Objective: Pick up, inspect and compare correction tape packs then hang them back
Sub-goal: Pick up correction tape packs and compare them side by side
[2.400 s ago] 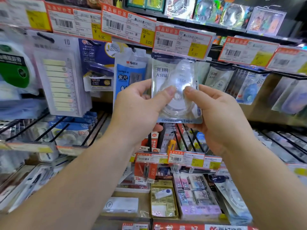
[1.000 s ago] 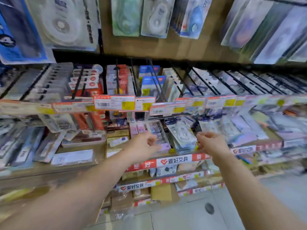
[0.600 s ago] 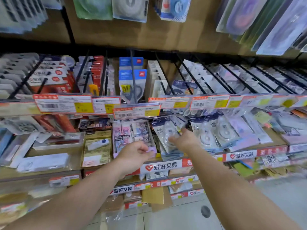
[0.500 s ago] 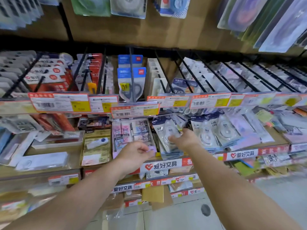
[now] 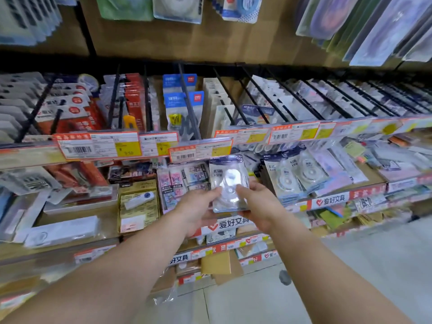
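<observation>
From the head camera, the left hand (image 5: 197, 212) and right hand (image 5: 259, 206) together hold one clear plastic correction tape pack with a white round dispenser inside (image 5: 229, 183). Each thumb presses its front near the lower edge, fingers curled behind. The pack stands upright between the hands, in front of the shelf. Just right of the right hand lie similar clear tape packs (image 5: 295, 176).

Bright, even light; blurred, warped edges
</observation>
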A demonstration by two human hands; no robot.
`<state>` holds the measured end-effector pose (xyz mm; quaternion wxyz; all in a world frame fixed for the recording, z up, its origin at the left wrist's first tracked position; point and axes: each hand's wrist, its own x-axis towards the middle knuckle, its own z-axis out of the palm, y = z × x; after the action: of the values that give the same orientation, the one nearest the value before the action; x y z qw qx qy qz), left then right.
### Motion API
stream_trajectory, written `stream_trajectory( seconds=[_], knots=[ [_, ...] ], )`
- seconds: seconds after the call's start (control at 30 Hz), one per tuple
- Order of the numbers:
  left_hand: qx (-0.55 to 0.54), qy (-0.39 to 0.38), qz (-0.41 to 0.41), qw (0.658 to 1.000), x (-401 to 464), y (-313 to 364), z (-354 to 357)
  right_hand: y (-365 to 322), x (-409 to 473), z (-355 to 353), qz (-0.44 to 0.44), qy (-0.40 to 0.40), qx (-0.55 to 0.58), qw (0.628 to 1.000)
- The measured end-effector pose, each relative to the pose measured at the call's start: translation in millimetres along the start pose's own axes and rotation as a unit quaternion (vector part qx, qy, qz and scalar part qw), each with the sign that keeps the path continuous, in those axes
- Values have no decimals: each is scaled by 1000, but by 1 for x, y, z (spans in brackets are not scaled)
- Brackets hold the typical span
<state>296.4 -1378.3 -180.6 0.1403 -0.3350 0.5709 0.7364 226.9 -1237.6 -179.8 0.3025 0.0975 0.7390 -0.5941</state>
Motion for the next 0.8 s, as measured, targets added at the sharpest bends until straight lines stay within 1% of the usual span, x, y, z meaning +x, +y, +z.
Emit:
stream_trajectory(
  seconds=[0.07,0.13,0.23,0.3,0.4,0.47,0.53,0.67,0.8],
  knots=[
    [-38,-13,-2,999,2,-1,-3,4,-8,3,-1,5,-11,1000],
    [-56,-24,-1,998,2,-3,-5,8,-18,4,-3,-10,-51,999],
    [-52,-4,7,999,1,-9,-9,9,-21,2,-7,-21,-45,999],
    [-48,10,13,999,0,-10,-16,6,-12,-3,-36,23,-55,998],
    [-58,43,28,997,1,-9,-29,6,12,-15,-69,127,-97,985],
    [-78,63,35,994,3,-10,-35,5,26,-21,-71,149,-143,976],
    [-89,83,41,992,6,-12,-37,3,38,-26,-68,143,-196,968],
    [-98,127,77,984,7,-19,-30,0,60,-33,-71,93,-282,952],
    [-111,169,92,975,-2,-19,-15,-2,79,-35,-54,54,-306,949]
  ],
)
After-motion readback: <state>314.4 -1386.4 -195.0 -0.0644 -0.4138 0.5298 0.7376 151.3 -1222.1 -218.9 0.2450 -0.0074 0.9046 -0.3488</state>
